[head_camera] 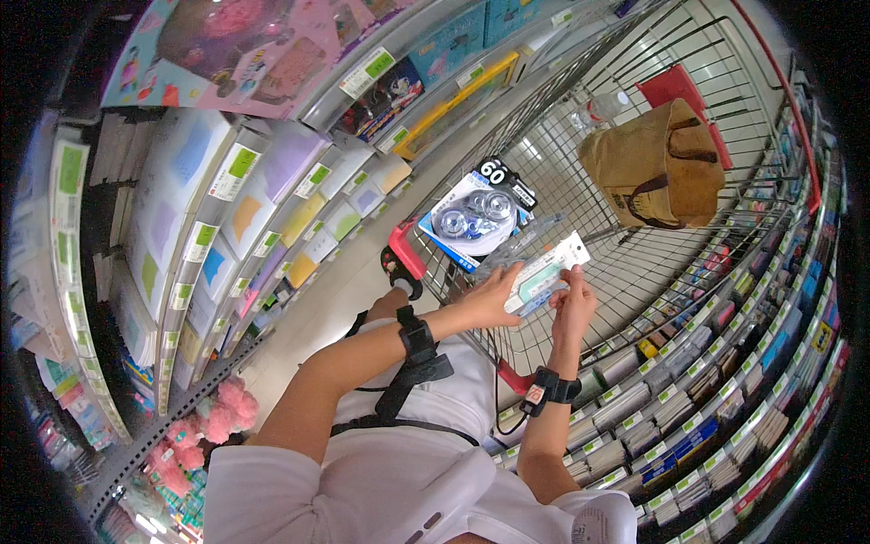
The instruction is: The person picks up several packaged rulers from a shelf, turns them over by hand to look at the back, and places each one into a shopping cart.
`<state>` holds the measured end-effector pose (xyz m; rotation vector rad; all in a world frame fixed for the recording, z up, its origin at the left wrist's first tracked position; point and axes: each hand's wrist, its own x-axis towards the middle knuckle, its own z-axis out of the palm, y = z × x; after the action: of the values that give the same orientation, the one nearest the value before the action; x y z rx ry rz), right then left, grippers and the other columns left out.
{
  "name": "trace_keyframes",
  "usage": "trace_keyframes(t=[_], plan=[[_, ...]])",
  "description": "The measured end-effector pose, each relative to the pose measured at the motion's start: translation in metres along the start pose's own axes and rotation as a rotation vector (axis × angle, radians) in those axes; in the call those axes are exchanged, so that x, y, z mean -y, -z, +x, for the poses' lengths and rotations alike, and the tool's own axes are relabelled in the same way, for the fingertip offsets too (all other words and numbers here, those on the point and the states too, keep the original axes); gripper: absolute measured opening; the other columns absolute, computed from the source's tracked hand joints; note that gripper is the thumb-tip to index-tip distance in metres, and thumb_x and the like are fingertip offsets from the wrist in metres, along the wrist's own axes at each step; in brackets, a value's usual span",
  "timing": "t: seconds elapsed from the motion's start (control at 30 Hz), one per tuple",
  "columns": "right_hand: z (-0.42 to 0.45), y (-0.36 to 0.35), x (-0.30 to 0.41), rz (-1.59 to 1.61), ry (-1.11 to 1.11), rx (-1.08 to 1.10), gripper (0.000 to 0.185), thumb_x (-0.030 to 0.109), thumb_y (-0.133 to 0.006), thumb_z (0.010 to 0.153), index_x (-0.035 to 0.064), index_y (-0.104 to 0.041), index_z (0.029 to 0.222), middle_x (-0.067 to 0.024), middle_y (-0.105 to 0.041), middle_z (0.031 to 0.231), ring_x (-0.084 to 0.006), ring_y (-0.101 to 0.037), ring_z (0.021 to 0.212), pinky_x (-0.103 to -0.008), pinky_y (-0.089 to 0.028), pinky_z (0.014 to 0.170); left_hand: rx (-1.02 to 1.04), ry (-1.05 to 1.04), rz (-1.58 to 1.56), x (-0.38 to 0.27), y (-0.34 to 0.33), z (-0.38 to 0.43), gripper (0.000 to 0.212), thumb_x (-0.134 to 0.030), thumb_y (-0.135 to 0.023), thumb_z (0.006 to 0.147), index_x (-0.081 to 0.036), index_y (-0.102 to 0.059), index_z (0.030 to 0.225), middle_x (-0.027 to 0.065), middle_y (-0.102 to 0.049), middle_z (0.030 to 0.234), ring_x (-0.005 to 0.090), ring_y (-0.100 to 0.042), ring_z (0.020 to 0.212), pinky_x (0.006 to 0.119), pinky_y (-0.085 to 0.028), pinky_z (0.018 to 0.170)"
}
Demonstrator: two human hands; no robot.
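Note:
Between my two hands, above the near end of a wire shopping cart (612, 272), is a small packaged item (544, 275) with a white hang card and a pale green part. My left hand (489, 299) grips its near left end. My right hand (572, 299) has thumb and fingertips at its right edge. Just beyond my left hand, a blister pack of correction tape (476, 217) lies at the cart's near left corner, beside clear plastic packaging (520, 241). Farther inside the cart are a brown bag with dark handles (652, 166) and a clear plastic bottle (601, 111).
Shelves of notebooks and paper goods (272, 163) with price tags line the left. Stationery shelves (686, 381) curve along the right, close to my right arm. Large pink boxed goods (272, 47) stand at the upper left. Pink fluffy items (204, 428) hang at the lower left.

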<state>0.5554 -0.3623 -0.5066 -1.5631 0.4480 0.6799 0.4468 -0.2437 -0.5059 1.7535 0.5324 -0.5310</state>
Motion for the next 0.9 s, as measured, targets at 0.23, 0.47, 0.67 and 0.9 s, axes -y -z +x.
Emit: trace_keyframes(t=[0.23, 0.47, 0.67, 0.9], plan=[[-0.071, -0.026, 0.029, 0.234, 0.105, 0.210, 0.030, 0.030, -0.048, 0.086, 0.0008, -0.048, 0.083, -0.0147, -0.058, 0.077, -0.0140, -0.049, 0.043, -0.0235, -0.039, 0.039, 0.267, -0.084, -0.685, 0.011, 0.036, -0.058, 0.071, -0.027, -0.050, 0.067, -0.005, -0.021, 0.129, 0.0171, -0.047, 0.090, 0.0267, -0.046, 0.079, 0.034, -0.038, 0.064], [-0.135, -0.063, 0.052, 0.237, 0.265, 0.381, 0.029, 0.031, -0.042, 0.087, 0.0026, -0.047, 0.084, -0.0168, -0.059, 0.078, -0.0159, -0.050, 0.046, -0.0242, -0.042, 0.043, 0.883, -0.192, -1.708, -0.009, 0.105, -0.147, 0.073, -0.027, -0.046, 0.061, -0.001, -0.026, 0.126, 0.0084, -0.041, 0.073, 0.0106, -0.034, 0.046, 0.023, -0.028, 0.041], [-0.195, -0.110, 0.056, 0.189, 0.349, 0.637, 0.016, 0.017, -0.047, 0.086, 0.0010, -0.048, 0.084, -0.0158, -0.059, 0.077, -0.0152, -0.052, 0.051, -0.0243, -0.043, 0.047, 0.849, -0.380, -1.667, 0.002, 0.144, -0.209, 0.076, -0.028, -0.049, 0.060, -0.001, -0.026, 0.127, 0.0091, -0.039, 0.072, 0.0117, -0.032, 0.047, 0.025, -0.028, 0.045], [-0.256, -0.171, 0.064, -0.033, 0.512, 0.987, 0.015, 0.011, -0.047, 0.084, -0.0023, -0.051, 0.080, -0.0113, -0.057, 0.074, -0.0117, -0.051, 0.054, -0.0246, -0.043, 0.055, 0.469, -0.693, -1.147, 0.016, 0.192, -0.291, 0.075, -0.015, -0.052, 0.062, -0.004, -0.022, 0.130, 0.0080, -0.047, 0.086, 0.0107, -0.042, 0.059, 0.023, -0.036, 0.054]])
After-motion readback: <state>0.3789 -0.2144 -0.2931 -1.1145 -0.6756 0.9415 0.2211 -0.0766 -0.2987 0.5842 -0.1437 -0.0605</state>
